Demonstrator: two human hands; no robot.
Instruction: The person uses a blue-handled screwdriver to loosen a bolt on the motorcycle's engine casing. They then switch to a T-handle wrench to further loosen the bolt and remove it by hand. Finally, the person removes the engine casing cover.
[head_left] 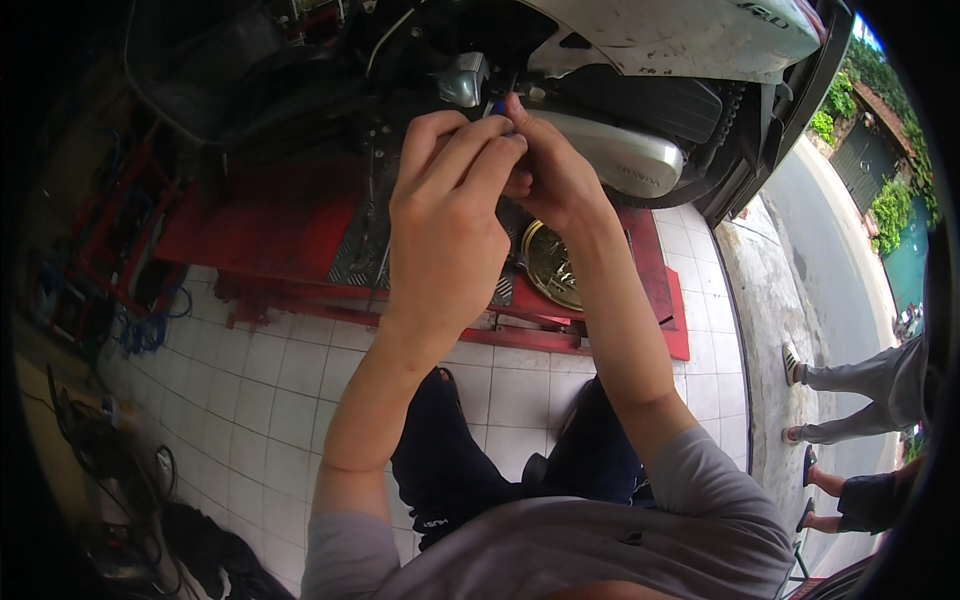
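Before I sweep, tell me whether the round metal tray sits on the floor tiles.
No, the round metal tray rests on the red platform.

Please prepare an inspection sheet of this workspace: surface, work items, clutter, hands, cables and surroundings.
Surface: red platform above a white tiled floor.
Work items: motorbike on the platform; small blue item at the fingertips, mostly hidden.
Clutter: round gold-coloured tray holding small metal pieces, partly behind the right forearm.
Hands: left hand and right hand close together beside the motorbike; which grips the item, cannot tell.
Cables: blue cable or hose at left; dark cable at lower left.
Surroundings: road and two people outside, right.
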